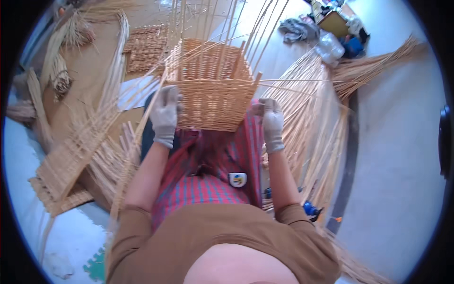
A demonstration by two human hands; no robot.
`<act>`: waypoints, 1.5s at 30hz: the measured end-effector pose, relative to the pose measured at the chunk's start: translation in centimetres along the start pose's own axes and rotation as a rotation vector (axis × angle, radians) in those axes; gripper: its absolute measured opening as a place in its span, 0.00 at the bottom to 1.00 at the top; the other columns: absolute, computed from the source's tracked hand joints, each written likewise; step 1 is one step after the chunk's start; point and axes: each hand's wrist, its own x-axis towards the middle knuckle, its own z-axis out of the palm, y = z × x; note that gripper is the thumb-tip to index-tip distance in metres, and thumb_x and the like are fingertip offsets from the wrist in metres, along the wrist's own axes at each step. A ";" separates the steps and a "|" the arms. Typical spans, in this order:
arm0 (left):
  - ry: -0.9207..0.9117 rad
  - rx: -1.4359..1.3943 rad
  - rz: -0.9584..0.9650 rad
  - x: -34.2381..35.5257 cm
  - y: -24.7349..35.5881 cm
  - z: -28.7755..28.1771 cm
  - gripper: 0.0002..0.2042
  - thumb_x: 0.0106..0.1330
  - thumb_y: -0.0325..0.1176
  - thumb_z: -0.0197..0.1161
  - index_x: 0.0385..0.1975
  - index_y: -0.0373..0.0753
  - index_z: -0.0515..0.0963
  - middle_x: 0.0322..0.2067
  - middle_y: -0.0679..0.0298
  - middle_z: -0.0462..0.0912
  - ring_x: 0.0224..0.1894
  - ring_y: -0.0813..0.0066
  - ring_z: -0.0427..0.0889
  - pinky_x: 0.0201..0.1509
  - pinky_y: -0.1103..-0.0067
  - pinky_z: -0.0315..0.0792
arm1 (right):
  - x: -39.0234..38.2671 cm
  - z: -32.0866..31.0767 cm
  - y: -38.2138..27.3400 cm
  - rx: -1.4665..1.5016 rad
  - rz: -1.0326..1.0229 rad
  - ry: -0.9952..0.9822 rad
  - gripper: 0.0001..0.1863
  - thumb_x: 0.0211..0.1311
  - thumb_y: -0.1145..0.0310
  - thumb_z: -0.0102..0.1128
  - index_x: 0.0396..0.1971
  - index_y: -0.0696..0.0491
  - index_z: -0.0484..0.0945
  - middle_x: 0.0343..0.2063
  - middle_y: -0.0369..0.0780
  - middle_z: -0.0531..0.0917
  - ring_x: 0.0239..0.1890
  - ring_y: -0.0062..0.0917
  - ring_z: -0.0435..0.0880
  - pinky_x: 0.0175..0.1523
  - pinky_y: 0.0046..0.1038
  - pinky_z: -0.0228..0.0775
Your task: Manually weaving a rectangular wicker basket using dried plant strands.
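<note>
A half-woven wicker basket (213, 104) rests on my lap, with long upright canes (229, 26) rising from its far side. My left hand (164, 116), in a pale work glove, is closed at the basket's left edge, its fingertips against the weave. Off the right edge is my right hand (273, 120), gloved the same way. Its fingers are curled together toward the basket, and what they pinch, if anything, is too small to make out. Loose strands (307, 81) stick out to the right from the basket's upper right corner.
A fan of long canes (302, 94) spreads on the floor at right. Woven panels (71, 165) lie at left, another woven piece (146, 47) beyond the basket. Bundled fibres (59, 78) lie far left. Crumpled cloth (300, 31) and a plastic bag (329, 47) sit far right.
</note>
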 end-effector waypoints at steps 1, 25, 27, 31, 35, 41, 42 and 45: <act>0.051 -0.001 0.029 0.7 -0.1 -3.0 0.08 0.77 0.36 0.66 0.43 0.38 0.85 0.35 0.66 0.85 0.25 0.83 0.79 0.29 0.83 0.73 | -1.2 1.4 1.0 -0.074 -0.121 -0.159 0.13 0.83 0.58 0.52 0.48 0.51 0.81 0.36 0.39 0.89 0.38 0.23 0.89 0.35 0.26 0.80; -0.101 0.072 0.405 -1.0 1.1 -7.0 0.25 0.81 0.57 0.54 0.49 0.36 0.78 0.37 0.59 0.85 0.39 0.70 0.85 0.52 0.71 0.78 | 4.0 8.6 -1.5 0.760 -0.372 -0.650 0.28 0.86 0.46 0.40 0.34 0.53 0.78 0.22 0.30 0.67 0.27 0.23 0.71 0.49 0.39 0.79; 0.018 0.021 0.312 -0.4 0.2 -5.5 0.27 0.79 0.58 0.57 0.56 0.36 0.77 0.45 0.58 0.86 0.46 0.66 0.85 0.58 0.67 0.78 | 4.2 7.9 -0.9 0.574 -0.427 -0.506 0.15 0.84 0.58 0.51 0.45 0.53 0.81 0.29 0.31 0.77 0.31 0.18 0.76 0.52 0.30 0.79; -0.211 0.405 0.595 5.1 -0.8 -2.8 0.27 0.72 0.46 0.70 0.63 0.34 0.74 0.54 0.57 0.84 0.59 0.68 0.81 0.66 0.68 0.74 | 3.4 6.5 -0.7 0.112 -0.439 -0.280 0.08 0.76 0.75 0.62 0.50 0.54 0.85 0.40 0.32 0.87 0.40 0.12 0.83 0.49 0.18 0.78; -0.372 0.370 0.379 8.6 -1.9 -1.7 0.28 0.66 0.37 0.76 0.63 0.33 0.76 0.55 0.58 0.85 0.57 0.69 0.83 0.64 0.70 0.76 | 4.0 7.8 -0.6 -0.004 -0.590 -0.048 0.08 0.76 0.75 0.61 0.49 0.56 0.86 0.34 0.32 0.86 0.33 0.13 0.82 0.41 0.19 0.76; -0.277 0.406 0.448 8.6 -2.8 -1.3 0.26 0.64 0.34 0.78 0.60 0.35 0.78 0.52 0.60 0.86 0.51 0.70 0.85 0.58 0.72 0.80 | -0.4 9.7 -3.6 -0.074 -0.689 -0.087 0.08 0.72 0.76 0.63 0.47 0.56 0.87 0.33 0.38 0.89 0.34 0.17 0.87 0.43 0.22 0.78; -0.330 0.139 0.440 8.3 -2.9 -1.2 0.25 0.65 0.35 0.78 0.59 0.36 0.78 0.52 0.61 0.85 0.51 0.70 0.85 0.58 0.73 0.80 | -1.5 10.3 -4.9 -0.035 -0.814 -0.193 0.08 0.72 0.76 0.64 0.46 0.56 0.87 0.33 0.38 0.89 0.33 0.17 0.87 0.42 0.22 0.78; -0.303 0.029 0.194 8.1 -2.9 -0.7 0.25 0.65 0.34 0.79 0.59 0.37 0.78 0.53 0.62 0.85 0.53 0.72 0.83 0.58 0.74 0.79 | -1.1 13.7 -9.8 -0.105 -0.781 -0.252 0.09 0.73 0.69 0.64 0.47 0.52 0.88 0.39 0.41 0.91 0.38 0.23 0.89 0.44 0.26 0.79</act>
